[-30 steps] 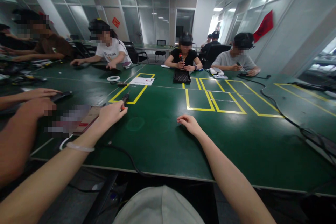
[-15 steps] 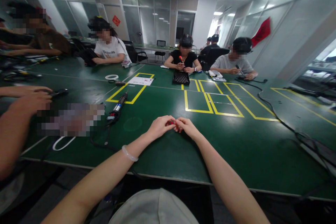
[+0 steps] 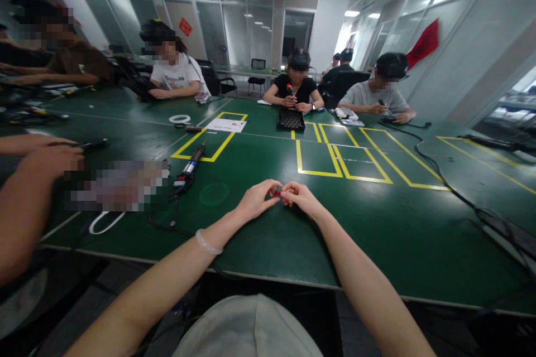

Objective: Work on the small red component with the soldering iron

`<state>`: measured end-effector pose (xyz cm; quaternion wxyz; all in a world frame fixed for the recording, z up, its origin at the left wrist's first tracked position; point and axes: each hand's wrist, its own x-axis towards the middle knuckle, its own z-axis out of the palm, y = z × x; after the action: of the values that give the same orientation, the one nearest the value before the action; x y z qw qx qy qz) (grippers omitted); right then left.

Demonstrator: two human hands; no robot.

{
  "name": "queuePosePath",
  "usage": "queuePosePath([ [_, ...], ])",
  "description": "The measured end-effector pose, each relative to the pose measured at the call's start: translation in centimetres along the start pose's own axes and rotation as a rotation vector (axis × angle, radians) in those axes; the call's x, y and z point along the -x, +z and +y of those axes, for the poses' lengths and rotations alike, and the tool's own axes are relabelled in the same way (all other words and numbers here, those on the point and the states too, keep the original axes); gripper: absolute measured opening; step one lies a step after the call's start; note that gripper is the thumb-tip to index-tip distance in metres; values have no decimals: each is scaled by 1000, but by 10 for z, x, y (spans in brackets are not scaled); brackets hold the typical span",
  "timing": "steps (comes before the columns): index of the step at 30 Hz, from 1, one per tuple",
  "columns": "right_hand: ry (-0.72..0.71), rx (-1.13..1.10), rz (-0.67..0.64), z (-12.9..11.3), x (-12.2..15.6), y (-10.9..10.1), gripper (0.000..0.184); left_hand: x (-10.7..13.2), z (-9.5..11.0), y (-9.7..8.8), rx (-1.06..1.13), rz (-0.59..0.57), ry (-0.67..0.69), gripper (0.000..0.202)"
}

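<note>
A small red piece (image 3: 278,193), too small to name, sits between the fingertips of both hands just over the green table (image 3: 377,234). My left hand (image 3: 260,198) comes at it from the left, its thumb and fingers curved round and closing at the tips. From the other side, my right hand (image 3: 300,197) pinches the same red piece, its fingers curled. The two hands nearly meet, and their fingers partly hide the piece. A pale bangle (image 3: 208,242) circles my left wrist.
An electric screwdriver (image 3: 191,167) with a cable lies left of my hands. Yellow tape frames (image 3: 320,172) mark the table ahead. A black tray (image 3: 290,119) stands before a person opposite. At the left, another person's hands (image 3: 50,150) hold a dark tool.
The view has shifted slightly. My hands stay together, but the fingers have shifted around the red piece, which shows more clearly now.
</note>
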<state>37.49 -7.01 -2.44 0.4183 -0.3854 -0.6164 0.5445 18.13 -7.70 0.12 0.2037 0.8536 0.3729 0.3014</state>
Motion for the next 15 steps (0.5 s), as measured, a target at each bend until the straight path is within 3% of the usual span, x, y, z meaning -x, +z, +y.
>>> queuePosePath([
  [15,-114,14,6,10,-5,-3,33,1,-11,-1,-11,-14,-52,31],
])
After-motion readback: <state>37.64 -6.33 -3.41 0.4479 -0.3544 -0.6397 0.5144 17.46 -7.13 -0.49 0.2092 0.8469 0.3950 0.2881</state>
